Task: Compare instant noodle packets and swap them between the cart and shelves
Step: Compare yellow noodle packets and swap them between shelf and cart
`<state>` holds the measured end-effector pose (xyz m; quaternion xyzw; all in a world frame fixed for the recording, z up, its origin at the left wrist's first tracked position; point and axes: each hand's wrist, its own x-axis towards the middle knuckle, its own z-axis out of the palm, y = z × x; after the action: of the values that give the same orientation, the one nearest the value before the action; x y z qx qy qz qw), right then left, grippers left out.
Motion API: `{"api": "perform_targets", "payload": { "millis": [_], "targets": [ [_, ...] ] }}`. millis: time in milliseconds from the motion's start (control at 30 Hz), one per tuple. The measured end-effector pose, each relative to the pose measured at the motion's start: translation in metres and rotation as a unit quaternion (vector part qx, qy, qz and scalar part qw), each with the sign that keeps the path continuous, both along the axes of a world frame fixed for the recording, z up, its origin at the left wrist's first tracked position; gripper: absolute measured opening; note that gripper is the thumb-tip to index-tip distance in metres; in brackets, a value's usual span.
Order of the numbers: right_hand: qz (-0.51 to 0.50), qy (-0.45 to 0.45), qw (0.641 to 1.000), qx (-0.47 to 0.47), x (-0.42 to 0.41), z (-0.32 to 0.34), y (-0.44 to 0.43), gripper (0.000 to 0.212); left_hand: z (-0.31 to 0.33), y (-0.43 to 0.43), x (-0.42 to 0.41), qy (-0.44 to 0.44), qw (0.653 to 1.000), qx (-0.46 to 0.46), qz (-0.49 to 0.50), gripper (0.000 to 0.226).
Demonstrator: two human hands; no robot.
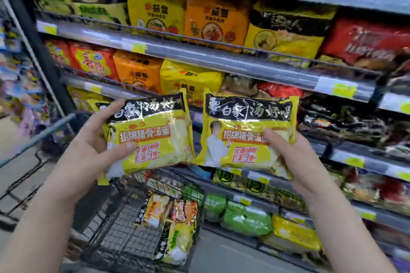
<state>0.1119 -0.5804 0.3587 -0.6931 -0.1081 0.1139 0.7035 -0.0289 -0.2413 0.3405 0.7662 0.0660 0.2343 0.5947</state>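
Holding: we have one yellow noodle packet in each grip, raised side by side in front of the shelves and above the cart
Left grip [88,139]: closed around the left packet [155,131], thumb lying across the printed front near its lower left corner, fingers curled behind the left edge
Right grip [295,157]: closed around the right packet [241,131], thumb on the front near its lower right corner, the other fingers hidden behind it
Left packet: black band with white characters along the top edge, yellow below with an orange label, tilted a little
Right packet: the same design, with a figure in white printed along its left side; its lower left corner meets the left packet's lower right corner, and we cannot tell whether they touch
Cart [124,235]: black wire mesh basket below both grips, its grey handle bar [40,137] at the left edge of our view
Cart packets [175,241]: three lie on the cart floor against its right wall, two side by side farther off, one nearer to us
Shelves [221,60]: several tiers with grey front rails and yellow price tags
Shelf stock: orange packets [215,22] on an upper tier, red packets [366,44] toward its right end, green packets [246,219] on a low tier beside the cart's far right corner
Sharpness: the shelf ends are blurred, so we cannot read the labels there
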Motion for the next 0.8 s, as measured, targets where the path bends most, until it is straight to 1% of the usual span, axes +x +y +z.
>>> {"api": "perform_targets", "payload": {
  "millis": [133,200,300,333,367,467,500,633,667,767,800],
  "targets": [
    [-0.074,-0.007,0.997,-0.005,-0.033,0.004,-0.091,0.031,0.010,-0.069,0.022,-0.009,0.998,0.039,-0.051,0.076],
    [-0.110,-0.006,0.994,-0.004,-0.050,0.004,-0.142,0.028,0.010,-0.110,0.031,-0.020,0.996,0.039,-0.083,0.076],
    [-0.156,-0.006,0.988,0.005,-0.077,0.003,-0.222,0.016,0.009,-0.184,0.038,-0.042,0.992,0.026,-0.116,0.075],
    [-0.171,-0.003,0.985,0.012,-0.087,0.002,-0.250,0.016,0.007,-0.210,0.039,-0.046,0.990,0.017,-0.130,0.075],
    [-0.184,-0.002,0.983,0.021,-0.098,0.000,-0.278,0.022,0.006,-0.237,0.038,-0.046,0.987,0.011,-0.152,0.075],
    [-0.211,-0.004,0.977,0.036,-0.133,-0.017,-0.365,0.068,-0.001,-0.314,0.036,-0.039,0.976,0.023,-0.213,0.079],
    [-0.222,-0.002,0.974,0.042,-0.146,-0.022,-0.392,0.077,-0.002,-0.341,0.033,-0.039,0.973,0.026,-0.226,0.079],
    [-0.276,-0.008,0.960,0.045,-0.195,-0.034,-0.490,0.091,-0.003,-0.451,0.022,-0.039,0.965,0.026,-0.256,0.075],
    [-0.288,-0.007,0.957,0.043,-0.205,-0.035,-0.512,0.090,-0.003,-0.477,0.019,-0.036,0.962,0.025,-0.269,0.074],
    [-0.313,-0.007,0.949,0.049,-0.237,-0.029,-0.567,0.065,0.001,-0.542,0.012,-0.025,0.951,0.008,-0.307,0.077],
    [-0.323,-0.011,0.945,0.051,-0.246,-0.027,-0.583,0.061,0.003,-0.561,0.012,-0.023,0.947,0.001,-0.321,0.077]
  ]
}}
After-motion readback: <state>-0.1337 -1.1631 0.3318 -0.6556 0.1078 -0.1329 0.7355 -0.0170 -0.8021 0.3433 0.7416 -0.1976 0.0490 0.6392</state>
